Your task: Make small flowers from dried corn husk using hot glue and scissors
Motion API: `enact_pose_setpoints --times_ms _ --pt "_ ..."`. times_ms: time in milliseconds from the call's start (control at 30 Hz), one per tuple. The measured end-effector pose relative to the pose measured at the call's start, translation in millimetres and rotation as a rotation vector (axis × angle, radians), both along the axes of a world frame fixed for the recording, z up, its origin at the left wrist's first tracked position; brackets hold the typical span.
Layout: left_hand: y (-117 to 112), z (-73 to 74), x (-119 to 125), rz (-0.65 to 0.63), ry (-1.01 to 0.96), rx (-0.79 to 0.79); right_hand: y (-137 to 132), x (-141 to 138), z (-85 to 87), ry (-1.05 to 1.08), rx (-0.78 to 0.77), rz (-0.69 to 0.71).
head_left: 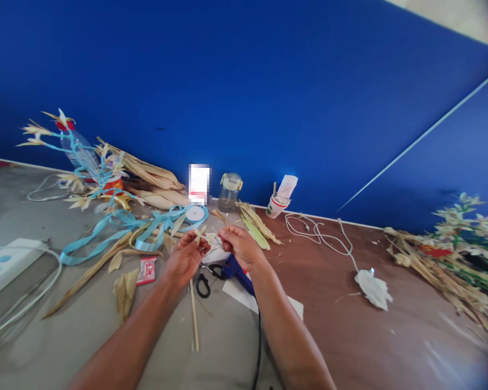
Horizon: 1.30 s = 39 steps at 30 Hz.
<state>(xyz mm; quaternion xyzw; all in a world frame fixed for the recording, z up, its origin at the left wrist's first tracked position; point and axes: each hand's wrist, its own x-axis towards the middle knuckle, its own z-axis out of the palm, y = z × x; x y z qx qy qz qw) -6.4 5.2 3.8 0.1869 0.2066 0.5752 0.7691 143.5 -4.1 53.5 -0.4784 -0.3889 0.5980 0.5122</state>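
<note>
Two bare forearms reach up from the bottom edge and meet above the middle of a table. Between them is a small husk piece, pale and pointed, held just above the tabletop. The left hand has its fingers curled shut and pinches the piece between thumb and forefinger. The right hand closes its fingertips on the opposite side. Gripped from both sides, the piece seems to be held steady and raised where the eyes can reach it.

Directly beneath the hands lie one pair of black-handled scissors and one blue glue gun, which rests on white paper that seems to shield the table. One thin wooden stick runs toward the camera, and one red packet lies to the left.

Farther out, light blue ribbon loops away from its spool across a heap of dried husks. Against the blue wall stand one glass jar and one paper cup – pushed back, it seems, to leave working room. At the far left, one plastic bottle props up ribbon-wrapped husk flowers beside one white power strip. To the right, a white cable trails across the brown surface, and a bundle of finished flowers lies at the edge; there are too many blooms to count.
</note>
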Motion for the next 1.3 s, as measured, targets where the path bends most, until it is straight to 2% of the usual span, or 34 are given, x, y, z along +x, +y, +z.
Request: enact_pose_setpoints --times_ms 133,367,667,967,1300 --pt "0 -1.4 0 -0.01 -0.01 0.003 -2 -10 -4.4 0.023 -0.034 0.076" --pt "-1 1.6 0 -0.05 0.038 0.042 -3 -17 -4.9 0.12 -0.075 0.087" --pt "2 -6.3 0 -0.068 0.107 0.129 -6 -25 -3.8 0.128 -0.059 0.095" --pt "-2 -1.7 3 -0.088 0.135 0.173 -9 -30 0.6 0.155 -0.072 0.027" --pt "-3 -0.7 2 -0.06 0.046 0.081 -8 -29 -1.1 0.107 -0.016 -0.025"
